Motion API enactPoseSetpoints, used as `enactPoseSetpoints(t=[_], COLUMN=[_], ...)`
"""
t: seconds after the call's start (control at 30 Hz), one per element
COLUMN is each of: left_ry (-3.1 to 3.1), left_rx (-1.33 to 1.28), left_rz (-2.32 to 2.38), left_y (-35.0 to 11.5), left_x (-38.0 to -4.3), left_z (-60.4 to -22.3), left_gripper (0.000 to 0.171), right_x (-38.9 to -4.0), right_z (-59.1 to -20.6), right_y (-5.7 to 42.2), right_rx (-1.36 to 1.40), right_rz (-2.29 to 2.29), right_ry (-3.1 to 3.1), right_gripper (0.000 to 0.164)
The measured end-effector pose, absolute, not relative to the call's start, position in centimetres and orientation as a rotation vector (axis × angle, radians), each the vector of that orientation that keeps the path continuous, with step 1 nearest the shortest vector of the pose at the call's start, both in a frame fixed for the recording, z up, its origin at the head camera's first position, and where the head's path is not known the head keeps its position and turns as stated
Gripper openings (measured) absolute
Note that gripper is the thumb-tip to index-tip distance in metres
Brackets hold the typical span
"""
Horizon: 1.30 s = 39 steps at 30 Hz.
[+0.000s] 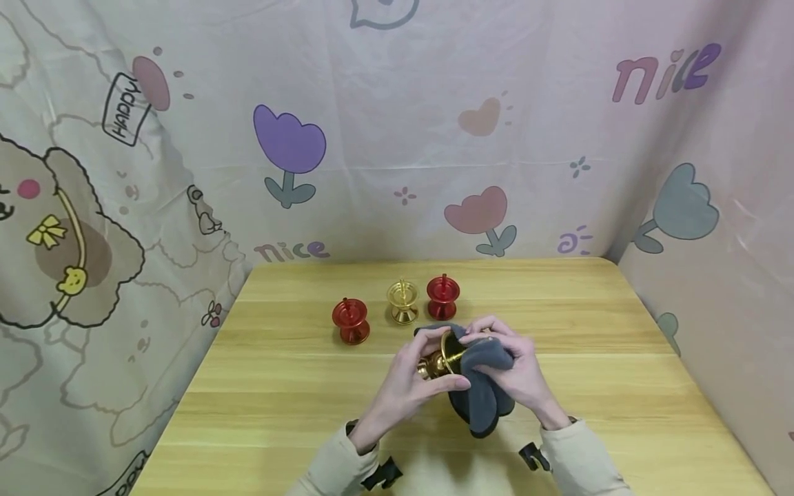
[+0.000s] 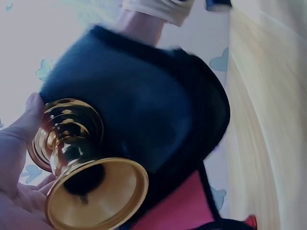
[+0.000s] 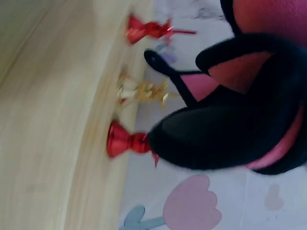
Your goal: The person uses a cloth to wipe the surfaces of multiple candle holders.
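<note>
Gold candle holder (image 1: pixel 437 364), tipped sideways, held above the middle of the bench (image 1: pixel 267 413), foot toward the left edge. Left hand (image 1: pixel 404 380) grips it round the dish; right hand (image 1: pixel 522 372) clutches a bunched dark cloth (image 1: pixel 480 403) against the dish. Wiping looks under way, not finished; cloth hides much of the dish, so how much is done, cannot tell. Toward the far edge, three upright: left red holder (image 1: pixel 353 324), second gold holder (image 1: pixel 404 304), right red holder (image 1: pixel 443 299). Wiped or not, cannot tell. Cloth's far side lies near these; a wide sweep might knock one.
</note>
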<state>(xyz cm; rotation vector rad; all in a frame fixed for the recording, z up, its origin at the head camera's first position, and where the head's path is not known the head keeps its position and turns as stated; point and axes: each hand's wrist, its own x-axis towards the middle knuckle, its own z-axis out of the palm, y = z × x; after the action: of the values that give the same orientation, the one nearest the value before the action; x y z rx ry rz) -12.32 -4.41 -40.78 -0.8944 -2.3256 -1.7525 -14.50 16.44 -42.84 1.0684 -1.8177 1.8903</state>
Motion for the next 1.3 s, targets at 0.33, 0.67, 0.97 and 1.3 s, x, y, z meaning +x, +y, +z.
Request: enactPoseSetpoints(t=[0.33, 0.67, 0.97, 1.3], left_ry=[-2.308, -2.355, -2.36, -2.355], left_rx=[-0.932, -0.928, -0.894, -0.916], left_rz=[-1.674, -1.746, -1.782, -1.75], left_y=[-4.38, -4.27, -4.47, -4.4], left_x=[-12.16, -11.96, -11.79, -11.77], left_z=[-40.76, -40.66, -40.64, -40.72], left_gripper=[0.066, 0.064, 0.065, 0.064], right_x=[-14.61, -14.44, -14.34, -14.39], right_z=[-43.01, -43.27, -43.15, -43.07], right_y=[16.33, 16.65, 16.97, 16.55], right_rx=[1.127, 1.118, 1.11, 1.148], right_rz=[1.748, 1.886, 1.881, 1.714], right_ry=[-1.943, -1.855, -1.858, -1.954], right_gripper=[0.042, 0.038, 0.036, 0.046])
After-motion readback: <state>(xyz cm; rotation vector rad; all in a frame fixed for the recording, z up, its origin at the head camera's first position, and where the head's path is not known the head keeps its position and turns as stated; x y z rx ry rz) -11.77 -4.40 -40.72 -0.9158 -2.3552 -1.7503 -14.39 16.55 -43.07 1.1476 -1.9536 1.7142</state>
